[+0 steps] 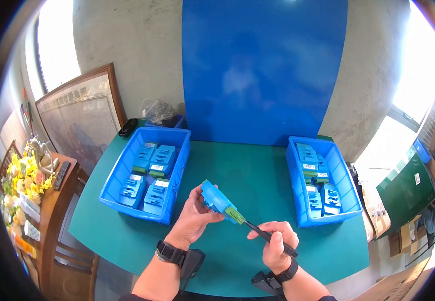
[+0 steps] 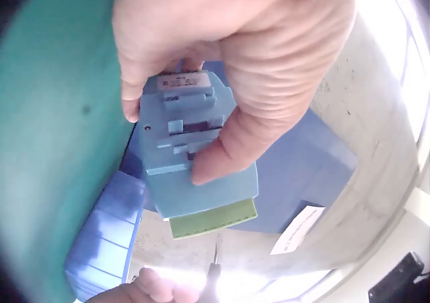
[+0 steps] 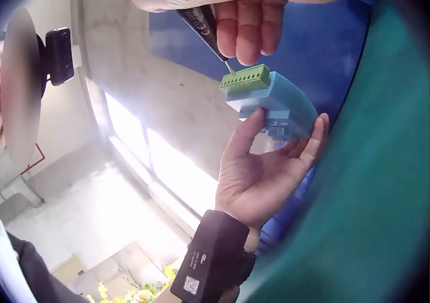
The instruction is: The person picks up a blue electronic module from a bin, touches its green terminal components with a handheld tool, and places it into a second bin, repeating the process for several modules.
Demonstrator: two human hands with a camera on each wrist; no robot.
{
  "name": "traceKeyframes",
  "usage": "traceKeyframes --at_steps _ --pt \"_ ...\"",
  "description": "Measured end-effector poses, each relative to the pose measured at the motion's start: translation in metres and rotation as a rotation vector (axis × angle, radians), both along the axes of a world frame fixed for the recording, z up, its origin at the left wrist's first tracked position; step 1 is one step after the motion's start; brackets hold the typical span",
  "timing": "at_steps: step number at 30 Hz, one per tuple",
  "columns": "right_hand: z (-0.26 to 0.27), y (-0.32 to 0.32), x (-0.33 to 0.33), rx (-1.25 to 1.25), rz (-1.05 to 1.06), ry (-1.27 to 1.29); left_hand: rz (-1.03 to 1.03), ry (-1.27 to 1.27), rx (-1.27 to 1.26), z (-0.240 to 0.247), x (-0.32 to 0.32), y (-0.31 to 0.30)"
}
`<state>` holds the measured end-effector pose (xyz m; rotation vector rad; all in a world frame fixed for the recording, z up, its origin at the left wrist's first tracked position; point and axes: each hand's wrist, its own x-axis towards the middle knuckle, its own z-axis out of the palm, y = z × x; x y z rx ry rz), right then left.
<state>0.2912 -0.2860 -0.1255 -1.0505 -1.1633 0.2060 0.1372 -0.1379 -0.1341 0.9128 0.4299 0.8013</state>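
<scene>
My left hand point(image 1: 196, 215) holds a light blue plastic module point(image 2: 201, 182) between thumb and fingers, above the table. Along one end of the module runs a green terminal block point(image 3: 245, 79) with a row of small square openings. In my right hand point(image 1: 279, 244) is a slim black screwdriver point(image 1: 272, 240), its thin metal tip pointing at the green block. The right wrist view shows that tip right at the block's edge. Part of the screwdriver's handle is hidden behind the right hand there. The module's label and clips face the left wrist camera.
Two blue bins flank my hands on the green table point(image 1: 217, 271): a left bin point(image 1: 106, 193) and a right bin point(image 1: 297, 200), each with several similar modules. A blue panel point(image 1: 262, 65) stands behind. A wooden side table with flowers point(image 1: 24, 173) is at far left.
</scene>
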Motion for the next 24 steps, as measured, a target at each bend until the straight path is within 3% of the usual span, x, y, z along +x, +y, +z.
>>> traceKeyframes --at_steps 24 --pt "0.013 0.000 -0.004 0.003 0.031 -0.132 0.036 -0.017 0.003 -0.004 0.002 0.000"
